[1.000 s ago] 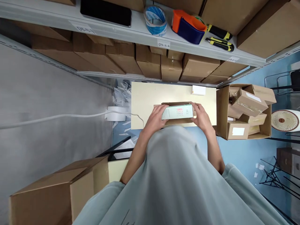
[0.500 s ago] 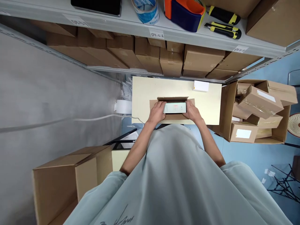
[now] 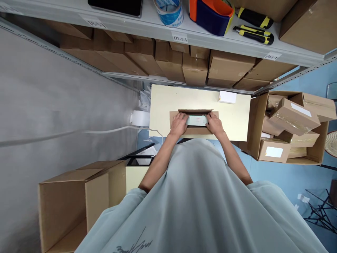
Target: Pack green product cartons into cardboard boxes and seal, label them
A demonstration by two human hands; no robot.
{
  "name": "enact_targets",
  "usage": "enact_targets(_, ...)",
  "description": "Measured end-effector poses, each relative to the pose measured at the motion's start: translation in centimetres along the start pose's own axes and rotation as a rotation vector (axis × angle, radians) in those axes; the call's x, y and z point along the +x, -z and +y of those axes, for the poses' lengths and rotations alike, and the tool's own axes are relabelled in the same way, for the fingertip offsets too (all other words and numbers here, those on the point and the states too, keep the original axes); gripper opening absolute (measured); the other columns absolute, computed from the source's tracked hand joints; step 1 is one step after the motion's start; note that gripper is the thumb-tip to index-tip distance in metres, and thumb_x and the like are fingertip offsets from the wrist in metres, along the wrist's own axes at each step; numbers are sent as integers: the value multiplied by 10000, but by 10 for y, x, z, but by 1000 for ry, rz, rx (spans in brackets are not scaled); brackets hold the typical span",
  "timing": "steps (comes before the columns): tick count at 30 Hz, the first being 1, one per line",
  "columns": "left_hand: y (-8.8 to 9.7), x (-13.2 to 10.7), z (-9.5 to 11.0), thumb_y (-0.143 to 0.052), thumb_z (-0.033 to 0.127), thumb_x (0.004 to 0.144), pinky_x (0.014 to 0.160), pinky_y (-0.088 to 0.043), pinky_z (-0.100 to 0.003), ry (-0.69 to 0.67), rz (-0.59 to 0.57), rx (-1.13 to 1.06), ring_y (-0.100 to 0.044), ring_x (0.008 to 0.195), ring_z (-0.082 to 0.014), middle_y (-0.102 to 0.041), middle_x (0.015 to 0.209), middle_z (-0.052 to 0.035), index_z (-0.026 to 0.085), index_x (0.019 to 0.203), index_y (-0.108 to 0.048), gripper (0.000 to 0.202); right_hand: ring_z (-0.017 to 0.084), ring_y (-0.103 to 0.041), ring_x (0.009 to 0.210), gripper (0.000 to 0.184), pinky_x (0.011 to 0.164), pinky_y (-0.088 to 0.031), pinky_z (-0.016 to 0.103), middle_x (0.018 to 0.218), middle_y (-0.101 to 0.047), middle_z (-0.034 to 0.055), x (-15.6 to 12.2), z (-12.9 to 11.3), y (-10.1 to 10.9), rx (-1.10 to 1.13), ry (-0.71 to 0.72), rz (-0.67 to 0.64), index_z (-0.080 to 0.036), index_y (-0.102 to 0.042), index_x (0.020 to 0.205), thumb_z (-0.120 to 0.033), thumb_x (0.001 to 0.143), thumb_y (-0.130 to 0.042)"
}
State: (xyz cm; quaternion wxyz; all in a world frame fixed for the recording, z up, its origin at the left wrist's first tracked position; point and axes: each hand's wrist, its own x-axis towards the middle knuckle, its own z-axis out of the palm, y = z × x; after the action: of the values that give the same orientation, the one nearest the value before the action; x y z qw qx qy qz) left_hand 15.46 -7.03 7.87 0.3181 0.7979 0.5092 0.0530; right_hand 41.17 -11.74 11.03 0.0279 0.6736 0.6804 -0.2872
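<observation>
On the pale yellow table (image 3: 163, 98) lies a small open cardboard box (image 3: 198, 131) with its flaps spread. A light green box (image 3: 197, 121) with faint pink print sits inside its opening. My left hand (image 3: 179, 124) grips the green box's left end, and my right hand (image 3: 214, 123) grips its right end. The fingertips of both hands reach into the cardboard box, partly hidden. A flat white box (image 3: 227, 97) lies farther back on the table.
To the right, a large carton (image 3: 256, 130) holds several taped boxes. An open empty carton (image 3: 97, 196) stands at lower left. Above the table, a shelf (image 3: 158, 33) carries blue tape (image 3: 172, 17), a tape dispenser (image 3: 213, 17) and cutters (image 3: 254, 34). A white cable (image 3: 118, 130) crosses at left.
The green box has gone lower into the cardboard box, with both hands following it down. The whole view has shifted slightly.
</observation>
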Motion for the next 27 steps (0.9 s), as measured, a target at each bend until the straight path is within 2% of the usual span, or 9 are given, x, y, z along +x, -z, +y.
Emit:
enact_targets(6,6,-25,-15,-660,130,907,1323,-429,-574,82,163,-65,-504,1553,-393,-574,1641,-171,210,1499,-673,598,372,-552,1455,437,1213,-562,572,1650,-536,203,-16,4,-3,53,-12,162,-165,-642,1483,-165,1053,-562)
enact_targets(9,-5,-27,-22,-658,108,900,1290,-487,-541,184,112,-130,-583,1506,-393,-507,1721,-155,228,1481,-696,594,385,-539,1454,487,1121,-630,592,1710,-466,213,-18,5,-14,71,-37,175,-176,-630,1489,-132,1006,-590)
enact_targets(11,-13,-24,-25,-621,97,918,1269,-511,-530,228,53,-194,-631,1469,-388,-538,1705,-150,241,1512,-684,614,385,-557,1446,540,1091,-646,594,1730,-441,229,-16,4,-22,93,-74,161,-176,-599,1530,-110,995,-570)
enact_targets(14,-19,-21,-26,-553,98,948,1264,-509,-558,232,5,-227,-637,1475,-395,-582,1663,-188,209,1684,-525,744,391,-643,1377,590,1095,-632,596,1703,-478,256,-15,4,-28,126,-147,96,-159,-521,1625,-146,1035,-520)
enact_targets(17,-19,-25,-27,-544,131,960,1280,-496,-570,190,28,-241,-561,1568,-385,-503,1742,-200,186,1780,-347,845,392,-729,1258,668,1022,-654,566,1705,-479,265,-24,9,-29,165,-157,86,-165,-402,1735,-230,1076,-489)
enact_targets(20,-18,-35,-27,-554,167,973,1289,-497,-550,181,82,-286,-533,1603,-351,-476,1776,-180,204,1781,-331,839,354,-774,1161,704,970,-672,525,1641,-564,239,-38,18,-31,240,-153,153,-196,-326,1781,-284,1098,-474)
enact_targets(22,-18,-42,-27,-568,195,989,1262,-520,-555,246,105,-314,-626,1516,-345,-510,1752,-198,208,1791,-296,847,332,-782,1158,691,976,-674,500,1571,-635,223,-45,23,-34,292,-174,197,-195,-347,1769,-312,1104,-491)
enact_targets(24,-19,-45,-26,-605,231,998,1211,-557,-554,352,113,-347,-734,1371,-342,-570,1698,-227,201,1797,-259,871,319,-788,1168,634,1004,-668,484,1516,-688,223,-47,26,-39,337,-201,216,-166,-446,1709,-324,1099,-520)
enact_targets(27,-20,-43,-23,-642,236,992,1152,-594,-499,481,106,-392,-801,1249,-327,-689,1574,-228,181,1707,-429,748,302,-802,1160,503,1042,-657,472,1474,-734,226,-41,28,-46,413,-210,214,-133,-609,1553,-307,1088,-527)
